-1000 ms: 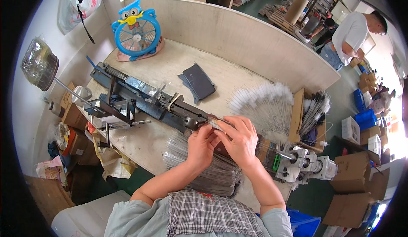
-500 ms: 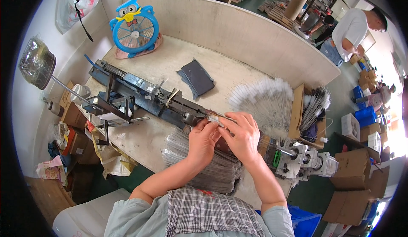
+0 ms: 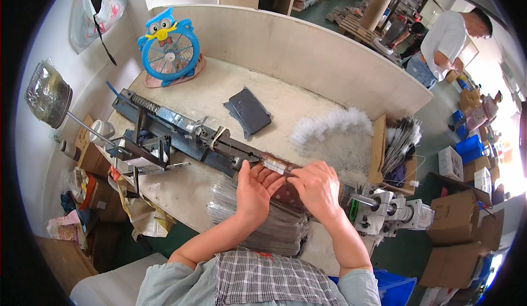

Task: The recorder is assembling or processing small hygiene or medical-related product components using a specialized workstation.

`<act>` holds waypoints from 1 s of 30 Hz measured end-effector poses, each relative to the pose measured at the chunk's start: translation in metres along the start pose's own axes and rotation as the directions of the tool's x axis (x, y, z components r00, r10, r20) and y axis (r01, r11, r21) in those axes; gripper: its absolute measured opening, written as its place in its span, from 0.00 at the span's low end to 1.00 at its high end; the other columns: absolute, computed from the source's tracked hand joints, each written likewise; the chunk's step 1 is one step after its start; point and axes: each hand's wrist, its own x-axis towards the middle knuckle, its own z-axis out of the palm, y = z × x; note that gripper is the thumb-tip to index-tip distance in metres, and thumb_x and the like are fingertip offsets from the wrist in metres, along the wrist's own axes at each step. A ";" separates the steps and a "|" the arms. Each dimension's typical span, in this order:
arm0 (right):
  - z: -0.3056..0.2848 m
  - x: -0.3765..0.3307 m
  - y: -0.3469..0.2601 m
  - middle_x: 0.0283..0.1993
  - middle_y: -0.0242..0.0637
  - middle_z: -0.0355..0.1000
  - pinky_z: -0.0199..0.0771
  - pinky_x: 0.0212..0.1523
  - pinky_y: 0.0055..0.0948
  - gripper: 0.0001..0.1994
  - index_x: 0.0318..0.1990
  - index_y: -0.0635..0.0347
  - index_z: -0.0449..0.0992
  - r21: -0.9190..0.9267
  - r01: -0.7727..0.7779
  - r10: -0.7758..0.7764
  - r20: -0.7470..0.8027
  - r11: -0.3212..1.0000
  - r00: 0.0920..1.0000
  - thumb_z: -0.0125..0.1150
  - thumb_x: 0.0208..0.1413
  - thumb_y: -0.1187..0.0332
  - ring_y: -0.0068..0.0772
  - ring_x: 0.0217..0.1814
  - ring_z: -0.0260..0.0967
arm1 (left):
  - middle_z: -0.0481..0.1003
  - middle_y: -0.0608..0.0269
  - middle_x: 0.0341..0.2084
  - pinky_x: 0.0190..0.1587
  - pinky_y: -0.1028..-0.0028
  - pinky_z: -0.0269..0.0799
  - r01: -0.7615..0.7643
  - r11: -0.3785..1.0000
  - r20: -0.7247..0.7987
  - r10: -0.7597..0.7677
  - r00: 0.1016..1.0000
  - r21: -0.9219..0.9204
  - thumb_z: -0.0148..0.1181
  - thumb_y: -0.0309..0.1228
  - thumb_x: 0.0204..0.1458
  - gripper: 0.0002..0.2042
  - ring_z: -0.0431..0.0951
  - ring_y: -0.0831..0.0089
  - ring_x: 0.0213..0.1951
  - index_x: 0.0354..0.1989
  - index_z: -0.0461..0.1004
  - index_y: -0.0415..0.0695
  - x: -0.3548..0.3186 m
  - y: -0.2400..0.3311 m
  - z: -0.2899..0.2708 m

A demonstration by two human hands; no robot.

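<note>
Metal wires pinched at the long jig, mid-loading step.
Left hand (image 3: 253,192) and right hand (image 3: 314,189) pinched thin wire (image 3: 274,166) at desk (image 3: 285,100) centre; wire bundle (image 3: 258,221) at six o'clock; seating called for alignment along jig (image 3: 186,135).

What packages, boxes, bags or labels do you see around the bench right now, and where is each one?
Cardboard boxes: brown, stacked on the floor at far right.
Small white carton: on the floor right of the bench.
Blue crate: beyond the white carton.
Plastic bag: translucent white with red print, hanging on the wall at upper left.
Open cardboard tray: brown, on the bench's right end, holding brushes.
</note>
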 end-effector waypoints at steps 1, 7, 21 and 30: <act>0.002 -0.002 -0.003 0.26 0.31 0.71 0.65 0.39 0.34 0.06 0.28 0.55 0.77 0.038 -0.007 0.009 -0.036 0.999 0.999 0.64 0.40 0.69 0.35 0.38 0.66 | 0.67 0.50 0.45 0.53 0.64 0.67 0.008 0.998 -0.007 -0.008 1.000 0.062 0.35 0.55 0.58 0.31 0.69 0.62 0.47 0.50 0.61 0.33 -0.002 0.001 0.001; -0.006 -0.011 -0.003 0.30 0.32 0.71 0.65 0.40 0.35 0.08 0.32 0.57 0.76 0.071 -0.030 0.030 -0.003 0.997 1.000 0.63 0.42 0.69 0.36 0.41 0.66 | 0.65 0.51 0.51 0.54 0.65 0.65 0.021 0.980 0.054 -0.032 0.998 0.196 0.33 0.58 0.58 0.34 0.68 0.63 0.51 0.56 0.57 0.34 -0.007 0.002 -0.002; -0.022 -0.067 0.011 0.28 0.36 0.74 0.73 0.31 0.33 0.06 0.34 0.59 0.77 0.291 -0.123 0.116 0.042 0.949 0.992 0.60 0.49 0.69 0.38 0.30 0.72 | 0.71 0.59 0.46 0.47 0.69 0.67 -0.049 0.880 -0.193 0.157 0.969 0.472 0.53 0.40 0.55 0.20 0.71 0.68 0.47 0.52 0.66 0.43 -0.016 0.065 -0.106; -0.015 -0.102 0.019 0.34 0.37 0.76 0.72 0.35 0.38 0.10 0.36 0.54 0.78 0.133 -0.396 0.283 0.501 0.909 0.818 0.57 0.50 0.60 0.42 0.36 0.73 | 0.72 0.71 0.24 0.29 0.81 0.65 -0.389 0.760 -0.625 0.650 0.433 0.521 0.66 0.50 0.43 0.20 0.71 0.82 0.30 0.31 0.73 0.46 -0.049 0.260 -0.312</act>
